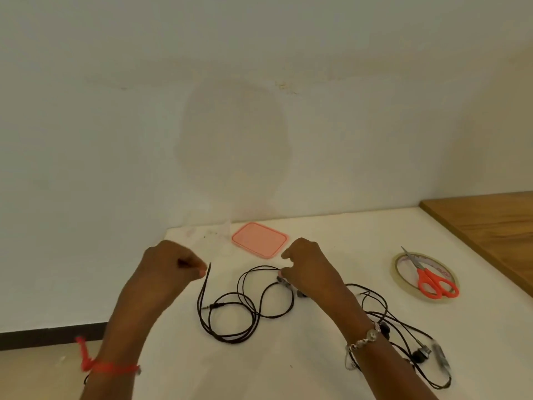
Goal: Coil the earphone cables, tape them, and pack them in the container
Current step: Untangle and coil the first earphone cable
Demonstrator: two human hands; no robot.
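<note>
A black earphone cable (230, 313) lies in loose loops on the white table (331, 235) between my hands. My left hand (170, 269) pinches a folded bend of that cable and lifts it off the table. My right hand (305, 264) holds the cable's earbud end by the fingertips. A second black earphone cable (403, 327) with earbuds and an inline remote lies tangled under and beside my right forearm. A clear plastic container (210, 226) stands at the back by the wall, with its pink lid (259, 239) lying flat beside it.
A roll of clear tape (425, 277) lies at the right with orange-handled scissors (431, 280) on top of it. A wooden surface (490, 232) borders the table on the right. The wall stands close behind the table; the floor shows at the left.
</note>
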